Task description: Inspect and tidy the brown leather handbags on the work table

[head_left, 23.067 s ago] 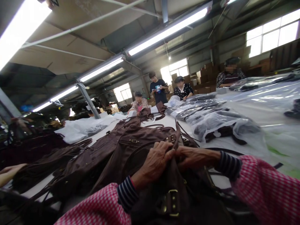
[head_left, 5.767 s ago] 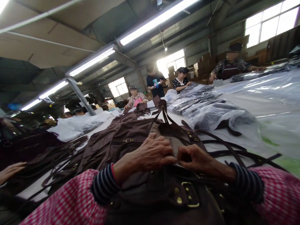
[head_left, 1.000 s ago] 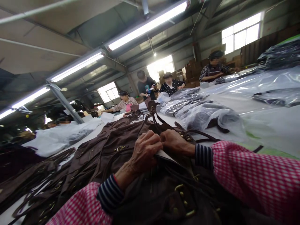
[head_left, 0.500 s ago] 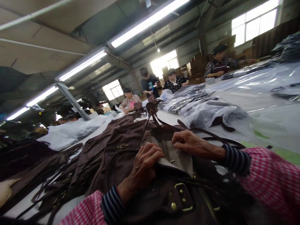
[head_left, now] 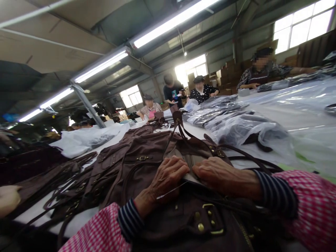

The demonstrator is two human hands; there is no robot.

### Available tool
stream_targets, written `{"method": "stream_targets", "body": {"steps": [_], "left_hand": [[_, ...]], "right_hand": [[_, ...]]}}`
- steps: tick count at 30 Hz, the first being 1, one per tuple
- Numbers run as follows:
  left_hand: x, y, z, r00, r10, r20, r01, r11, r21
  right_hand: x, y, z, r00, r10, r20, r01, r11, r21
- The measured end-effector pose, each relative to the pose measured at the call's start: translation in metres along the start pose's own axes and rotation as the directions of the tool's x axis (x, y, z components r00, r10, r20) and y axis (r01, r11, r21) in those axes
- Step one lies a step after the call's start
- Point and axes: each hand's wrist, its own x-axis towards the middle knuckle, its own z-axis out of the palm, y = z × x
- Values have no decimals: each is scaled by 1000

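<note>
A dark brown bag (head_left: 162, 224) lies in front of me, its top opening facing up. Its beige lining (head_left: 193, 161) shows between my two hands. Curled over the left edge of the opening, my left hand (head_left: 169, 176) grips the bag; its fingertips are hidden inside. My right hand (head_left: 220, 175) is closed on the opposite side of the opening, close to the left one. Below them sit a brass-coloured buckle (head_left: 216, 231) and a zip (head_left: 243, 231). A thin pale line (head_left: 172, 190), perhaps thread, crosses beside my left hand.
More brown bags (head_left: 112, 164) with straps lie piled to the left and ahead. Clear plastic wrapping (head_left: 246, 129) covers goods on the right. Several people work across the table, one person (head_left: 258, 71) at far right. Another person's hand (head_left: 9, 201) enters at the left edge.
My right hand has come down and in toward my left, closing on the bag's opening. Less lining shows now. The view has shifted slightly left.
</note>
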Motion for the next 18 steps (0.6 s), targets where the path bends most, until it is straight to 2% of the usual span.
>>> {"method": "stream_targets", "body": {"steps": [5, 7, 10, 12, 14, 16, 18], "left_hand": [[12, 6, -34, 986, -19, 168, 38, 993, -108], [21, 5, -49, 973, -10, 231, 37, 993, -112], [40, -3, -62, 944, -64, 324, 87, 995, -56], [56, -11, -64, 924, -162, 345, 166, 986, 20], [71, -19, -60, 919, -267, 290, 228, 960, 164], [81, -22, -51, 923, -291, 253, 214, 932, 292], [87, -22, -37, 927, -261, 269, 154, 920, 361]], "right_hand": [[6, 18, 13, 992, 21, -122, -20, 1000, 9], [17, 28, 16, 976, 104, -190, -106, 994, 2], [37, 45, 19, 915, 239, -325, -245, 969, 25], [46, 52, 22, 889, 274, -368, -273, 960, 56], [50, 57, 24, 884, 279, -375, -270, 960, 78], [51, 58, 28, 882, 281, -378, -265, 960, 93], [49, 59, 32, 881, 285, -378, -266, 958, 104]]}}
